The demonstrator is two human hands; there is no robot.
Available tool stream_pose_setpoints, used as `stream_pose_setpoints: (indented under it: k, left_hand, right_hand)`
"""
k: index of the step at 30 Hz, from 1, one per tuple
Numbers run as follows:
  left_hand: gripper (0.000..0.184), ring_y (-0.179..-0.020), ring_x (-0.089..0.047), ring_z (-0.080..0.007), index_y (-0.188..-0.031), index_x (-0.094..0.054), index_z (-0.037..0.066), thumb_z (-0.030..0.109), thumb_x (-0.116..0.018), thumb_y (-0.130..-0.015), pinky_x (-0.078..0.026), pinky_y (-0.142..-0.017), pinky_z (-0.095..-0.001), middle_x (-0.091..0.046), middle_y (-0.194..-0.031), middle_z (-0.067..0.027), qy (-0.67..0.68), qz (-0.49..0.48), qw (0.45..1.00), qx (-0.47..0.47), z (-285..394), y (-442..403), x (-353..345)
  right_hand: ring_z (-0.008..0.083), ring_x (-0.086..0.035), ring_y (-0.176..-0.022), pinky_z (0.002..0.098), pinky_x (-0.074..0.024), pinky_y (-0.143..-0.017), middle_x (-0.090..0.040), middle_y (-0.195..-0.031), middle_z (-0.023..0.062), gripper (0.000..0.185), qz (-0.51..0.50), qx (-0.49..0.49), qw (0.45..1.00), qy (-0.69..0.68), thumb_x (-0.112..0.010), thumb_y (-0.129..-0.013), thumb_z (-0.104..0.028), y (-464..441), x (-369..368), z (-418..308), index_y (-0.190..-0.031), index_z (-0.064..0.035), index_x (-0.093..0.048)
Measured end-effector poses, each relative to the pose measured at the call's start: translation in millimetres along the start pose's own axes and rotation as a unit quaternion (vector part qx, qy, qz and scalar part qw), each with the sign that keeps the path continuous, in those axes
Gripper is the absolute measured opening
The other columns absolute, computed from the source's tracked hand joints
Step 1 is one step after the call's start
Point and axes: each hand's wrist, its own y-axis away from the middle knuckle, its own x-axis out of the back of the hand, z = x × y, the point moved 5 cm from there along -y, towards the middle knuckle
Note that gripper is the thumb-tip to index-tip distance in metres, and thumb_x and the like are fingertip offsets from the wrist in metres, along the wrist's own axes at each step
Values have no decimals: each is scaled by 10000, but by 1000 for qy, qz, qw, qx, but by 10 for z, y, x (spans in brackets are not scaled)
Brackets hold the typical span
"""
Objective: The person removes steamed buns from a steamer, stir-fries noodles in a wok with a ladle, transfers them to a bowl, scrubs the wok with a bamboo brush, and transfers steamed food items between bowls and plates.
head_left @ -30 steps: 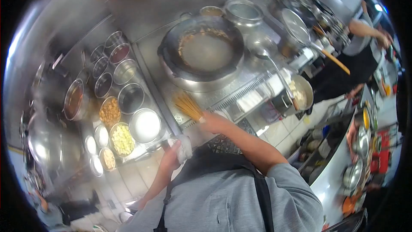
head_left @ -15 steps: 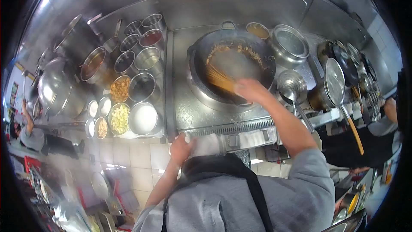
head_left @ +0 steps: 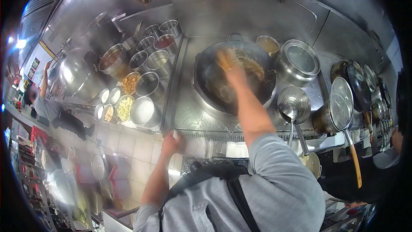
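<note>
My right hand (head_left: 235, 76), blurred by motion, is closed round a bamboo brush (head_left: 225, 59) inside the big wok (head_left: 206, 90). The bristles touch the far left part of the wok, where brownish foamy water and bits show. My left hand (head_left: 171, 142) is closed at the stove's front edge, beside a white folded cloth (head_left: 194, 147); a bit of white shows at its fingers, and it seems to grip that cloth.
Metal pots of ingredients stand at left, among them a white-filled pot (head_left: 142, 111). To the right are a lidded pot (head_left: 300, 62), a perforated ladle (head_left: 294, 103) and a wooden-handled strainer (head_left: 341, 103). One person (head_left: 47, 106) stands far left, another at right.
The brush went from outside the wok into it, then swept to its far left side with my right hand. My left hand moved to the stove's front edge. The camera view has turned.
</note>
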Motion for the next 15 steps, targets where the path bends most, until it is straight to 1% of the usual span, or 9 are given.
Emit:
stream_pose_setpoints:
  k: [1,2,3,4,5,6,8,11,15]
  left_hand:
    - [586,-860,-727,-416,-1080,-645,2,568,-668,-931,-565,-738,-502,-719,-827,-221,125,-19,991,46,-526,-228,-319]
    - [509,-842,-724,-354,-1129,-658,11,494,-645,-968,-587,-730,-450,-719,-842,-153,264,-115,940,181,262,82,112]
    - [526,-902,-717,-302,-1207,-628,35,505,-642,-972,-579,-774,-426,-717,-949,-126,484,-157,839,195,218,52,-120]
    - [553,-961,-710,-250,-1285,-598,60,517,-640,-975,-570,-818,-401,-715,-1056,-99,672,-193,687,198,207,-3,-293]
    - [521,-1003,-703,-259,-1300,-585,65,492,-600,-1003,-568,-850,-401,-706,-1109,-102,494,-154,854,50,431,20,-159]
    - [490,-1045,-697,-269,-1315,-573,69,468,-561,-1031,-566,-883,-402,-696,-1161,-106,275,-103,950,-104,891,145,26]
    - [447,-1121,-678,-289,-1341,-551,67,421,-508,-1070,-554,-950,-416,-676,-1245,-115,188,-140,949,-212,1400,152,-116]
    - [412,-1189,-653,-317,-1365,-535,56,364,-490,-1094,-528,-1030,-460,-653,-1314,-131,535,-356,762,-81,1794,-85,-899]
    - [386,-1197,-648,-341,-1358,-540,45,327,-514,-1096,-512,-1060,-504,-647,-1334,-143,702,-354,595,166,2274,-288,-1363]
  right_hand:
    - [461,-694,-1091,521,-550,-947,-722,-1148,278,376,14,19,1000,4,-582,-977,-301,-20,-197,-117,-1144,13,-702]
    - [463,-693,-1094,522,-550,-945,-724,-1148,275,369,24,31,999,13,-588,-974,-299,60,-381,-145,-1156,4,-697]
    - [460,-688,-1106,519,-545,-961,-720,-1152,284,369,7,28,999,17,-582,-978,-294,256,-375,-253,-1188,-8,-682]
    - [458,-682,-1117,516,-540,-977,-717,-1156,294,371,-9,23,1000,19,-576,-981,-288,544,-271,-345,-1220,-20,-667]
    - [455,-678,-1126,519,-538,-982,-712,-1160,297,378,-42,62,995,62,-573,-984,-290,714,-231,-332,-1243,-28,-656]
    - [453,-673,-1135,522,-537,-987,-708,-1163,300,386,-76,98,987,103,-570,-987,-293,874,-217,-297,-1266,-36,-644]
    - [444,-668,-1147,525,-540,-979,-697,-1167,297,386,-87,147,968,181,-561,-997,-305,1490,112,-309,-1283,-57,-638]
    - [422,-669,-1163,535,-547,-953,-677,-1173,278,348,-88,193,944,255,-533,-1016,-314,2127,970,-169,-1252,-89,-653]
    - [380,-745,-999,503,-600,-859,-751,-1025,225,282,-139,175,851,476,-542,-995,-216,2174,1794,-190,-1107,-48,-738]
